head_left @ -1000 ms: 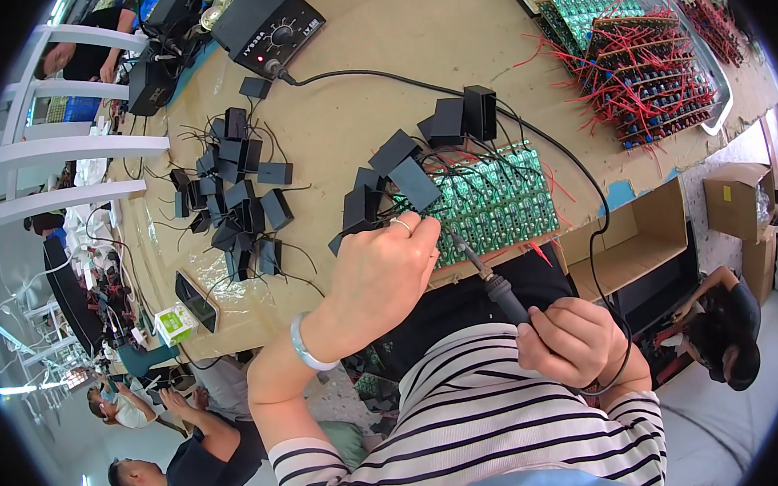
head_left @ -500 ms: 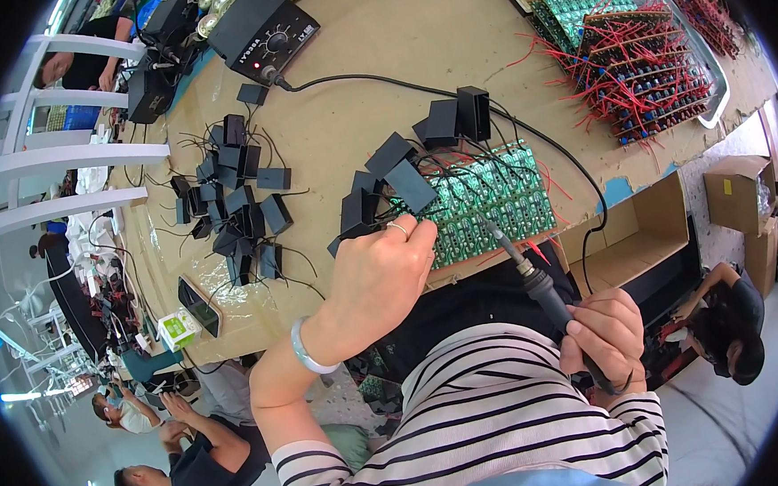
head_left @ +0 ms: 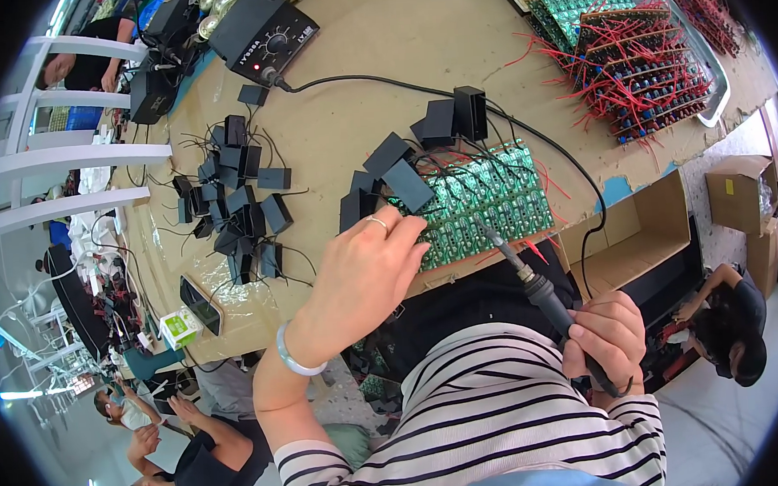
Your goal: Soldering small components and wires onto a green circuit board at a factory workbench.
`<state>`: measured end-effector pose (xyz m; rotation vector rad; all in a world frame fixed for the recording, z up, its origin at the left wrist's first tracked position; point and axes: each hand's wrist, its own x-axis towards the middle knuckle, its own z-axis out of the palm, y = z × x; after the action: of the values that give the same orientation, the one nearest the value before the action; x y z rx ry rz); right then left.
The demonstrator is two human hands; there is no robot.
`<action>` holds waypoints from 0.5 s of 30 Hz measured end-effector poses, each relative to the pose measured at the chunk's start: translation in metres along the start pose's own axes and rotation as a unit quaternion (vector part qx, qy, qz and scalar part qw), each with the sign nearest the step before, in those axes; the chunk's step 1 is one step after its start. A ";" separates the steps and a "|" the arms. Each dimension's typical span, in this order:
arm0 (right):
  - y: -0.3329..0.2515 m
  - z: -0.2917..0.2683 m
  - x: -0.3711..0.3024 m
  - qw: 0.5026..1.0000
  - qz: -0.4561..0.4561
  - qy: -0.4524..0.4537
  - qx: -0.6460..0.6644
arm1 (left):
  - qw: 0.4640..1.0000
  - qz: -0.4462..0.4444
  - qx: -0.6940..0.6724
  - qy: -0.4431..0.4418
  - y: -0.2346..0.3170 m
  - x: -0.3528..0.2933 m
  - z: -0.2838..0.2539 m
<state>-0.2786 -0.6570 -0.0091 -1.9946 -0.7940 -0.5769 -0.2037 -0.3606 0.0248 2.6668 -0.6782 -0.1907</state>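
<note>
A green circuit board panel (head_left: pixel 516 201) lies at the table's front edge, with black wires running over it from several small black boxes (head_left: pixel 408 185) along its left and far sides. My left hand (head_left: pixel 364 269) is at the panel's left front corner, fingers bent and pinched together. Whatever is between those fingertips is hidden. In my right hand (head_left: pixel 607 341) is a soldering iron (head_left: pixel 549 304), gripped by its dark handle. Its metal tip points up and left over the front part of the panel; whether it touches cannot be made out.
The iron's cord curves across the table from a black soldering station (head_left: pixel 265 38). Loose black boxes with wires (head_left: pixel 242 198) are heaped at left. Stacked boards with red wires (head_left: pixel 637 72) stand far right, beside a metal tray (head_left: pixel 716 89). An open cardboard box (head_left: pixel 629 233) adjoins the front edge.
My left hand has drawn back slightly to the left. The iron's tip has shifted a little left over the panel, and the panel and its boxes have moved very slightly left.
</note>
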 end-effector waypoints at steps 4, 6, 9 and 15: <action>0.000 -0.002 -0.003 1.000 0.011 0.012 -0.002 | 0.992 -0.043 -0.108 0.055 -0.006 -0.016 0.006; -0.001 -0.002 -0.004 1.000 0.011 0.012 0.001 | 0.980 -0.084 -0.161 0.075 -0.004 -0.027 0.010; 0.000 -0.002 -0.004 1.000 0.012 0.009 0.003 | 0.972 -0.055 -0.157 0.165 -0.003 -0.037 0.018; -0.005 0.000 -0.001 1.000 0.005 -0.002 0.010 | 0.978 -0.039 -0.099 0.181 0.006 -0.041 0.030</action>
<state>-0.2823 -0.6554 -0.0069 -1.9804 -0.7890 -0.5580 -0.2484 -0.3550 0.0013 2.4450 -0.4135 0.1932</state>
